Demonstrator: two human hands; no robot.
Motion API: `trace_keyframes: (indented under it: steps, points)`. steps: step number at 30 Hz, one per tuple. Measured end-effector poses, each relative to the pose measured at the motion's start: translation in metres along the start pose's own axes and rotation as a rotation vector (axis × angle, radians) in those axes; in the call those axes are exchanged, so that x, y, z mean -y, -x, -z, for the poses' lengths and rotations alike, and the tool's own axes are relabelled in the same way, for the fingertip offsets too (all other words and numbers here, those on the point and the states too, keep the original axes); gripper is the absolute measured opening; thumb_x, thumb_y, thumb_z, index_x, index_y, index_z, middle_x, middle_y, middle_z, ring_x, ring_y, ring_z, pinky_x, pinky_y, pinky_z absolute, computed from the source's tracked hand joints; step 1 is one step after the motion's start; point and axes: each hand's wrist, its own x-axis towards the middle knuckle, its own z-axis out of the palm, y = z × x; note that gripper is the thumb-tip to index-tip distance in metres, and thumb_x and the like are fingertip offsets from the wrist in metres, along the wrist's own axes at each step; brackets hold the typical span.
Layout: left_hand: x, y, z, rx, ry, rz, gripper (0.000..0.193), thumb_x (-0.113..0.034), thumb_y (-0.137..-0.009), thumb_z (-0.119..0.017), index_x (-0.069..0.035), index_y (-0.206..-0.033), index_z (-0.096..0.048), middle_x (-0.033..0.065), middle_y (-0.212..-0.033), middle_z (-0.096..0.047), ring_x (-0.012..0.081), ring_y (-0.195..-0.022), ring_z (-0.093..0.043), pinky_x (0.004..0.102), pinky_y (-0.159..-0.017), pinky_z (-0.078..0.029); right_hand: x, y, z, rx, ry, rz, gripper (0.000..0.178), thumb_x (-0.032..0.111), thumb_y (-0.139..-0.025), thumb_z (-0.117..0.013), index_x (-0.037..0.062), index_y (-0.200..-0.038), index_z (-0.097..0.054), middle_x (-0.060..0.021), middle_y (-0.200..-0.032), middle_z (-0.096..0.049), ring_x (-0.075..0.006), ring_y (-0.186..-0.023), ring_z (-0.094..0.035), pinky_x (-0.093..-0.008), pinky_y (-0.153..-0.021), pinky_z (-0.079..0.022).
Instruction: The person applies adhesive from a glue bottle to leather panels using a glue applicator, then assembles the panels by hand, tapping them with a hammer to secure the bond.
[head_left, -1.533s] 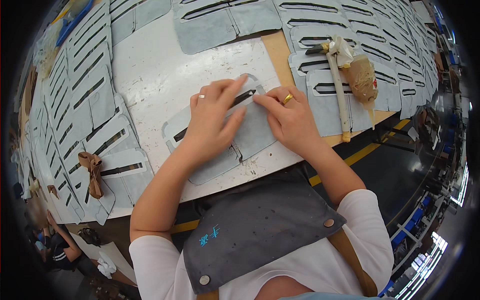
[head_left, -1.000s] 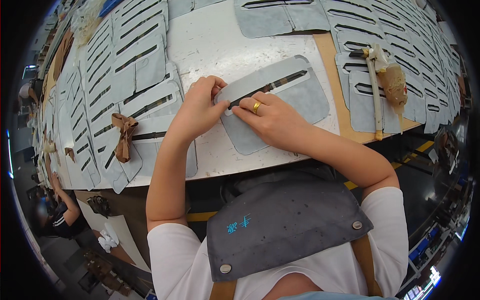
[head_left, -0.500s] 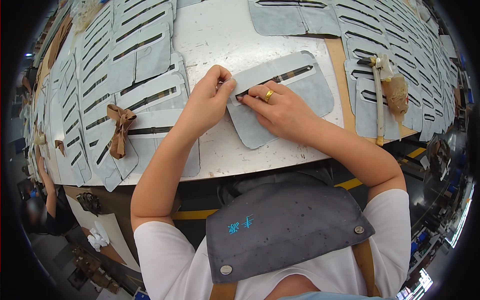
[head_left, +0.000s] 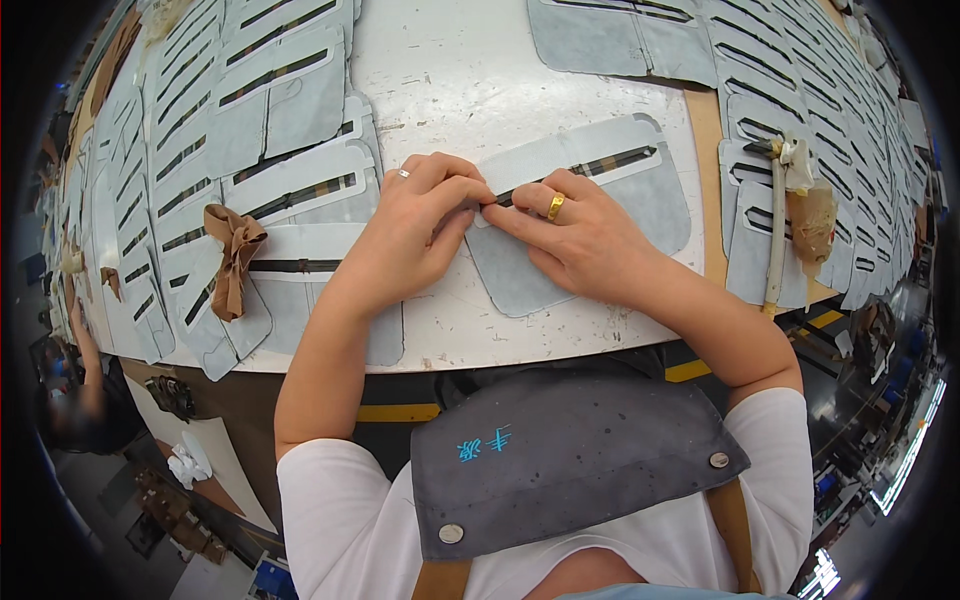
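A grey, rounded-corner panel (head_left: pixel 630 215) lies at a slant on the white table. Along its upper half runs a dark-edged slot (head_left: pixel 600 168) within a paler band. Over the slot's left end, the fingertips of both hands come together. My left hand (head_left: pixel 425 215) is closed in a pinch at the panel's left edge, and whatever sits between its fingers is hidden. Bent over the panel, my right hand (head_left: pixel 585 240) has its index fingertip against the slot's end and its other fingers curled. Both hands wear rings.
Overlapping rows of similar slotted panels (head_left: pixel 275 140) cover the left side, and more panels (head_left: pixel 800 80) the right. Crumpled brown paper (head_left: pixel 235 260) lies on the left ones. A stick-handled tool (head_left: pixel 778 230) and a yellowish plastic-wrapped lump (head_left: pixel 812 230) rest at right. Another person's arm (head_left: pixel 85 350) shows far left.
My left hand has turned over and come to the slot's left end, its fingers meeting the right hand's. The right index finger stays there. The whole view has shifted slightly.
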Motion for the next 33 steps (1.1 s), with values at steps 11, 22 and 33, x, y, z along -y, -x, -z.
trace_keyframes:
  steps: [11,22,33]
  points:
    - [0.002,-0.004,0.004,0.067,0.016,0.012,0.013,0.000,-0.081,-0.063,-0.008,-0.092,-0.064,0.0036,-0.101,-0.057,0.0245,-0.092,-0.050,0.0351,-0.086,-0.037,-0.002,-0.002,0.001,-0.066,-0.236,-0.123,0.039,0.000,-0.073,-0.061,0.0005,-0.112,-0.061,-0.0088,-0.096,-0.057,-0.0244,-0.088,-0.055,-0.0348,-0.079,-0.046]
    - [-0.003,0.005,0.009,0.025,-0.132,-0.011,0.014,-0.004,-0.077,-0.070,-0.007,-0.090,-0.067,0.0031,-0.101,-0.061,0.0239,-0.097,-0.054,0.0344,-0.086,-0.041,0.002,-0.001,0.001,-0.022,-0.129,-0.083,0.039,0.002,-0.074,-0.061,-0.0003,-0.113,-0.060,-0.0078,-0.101,-0.058,-0.0231,-0.091,-0.055,-0.0348,-0.080,-0.047]
    - [0.004,0.007,0.021,0.070,0.053,0.055,0.021,0.005,-0.072,-0.070,-0.006,-0.090,-0.073,0.0057,-0.106,-0.066,0.0229,-0.100,-0.058,0.0310,-0.076,-0.051,0.004,0.002,-0.003,0.011,-0.042,-0.057,0.030,0.010,-0.080,-0.058,0.0086,-0.109,-0.063,-0.0045,-0.105,-0.058,-0.0198,-0.095,-0.053,-0.0330,-0.081,-0.045]
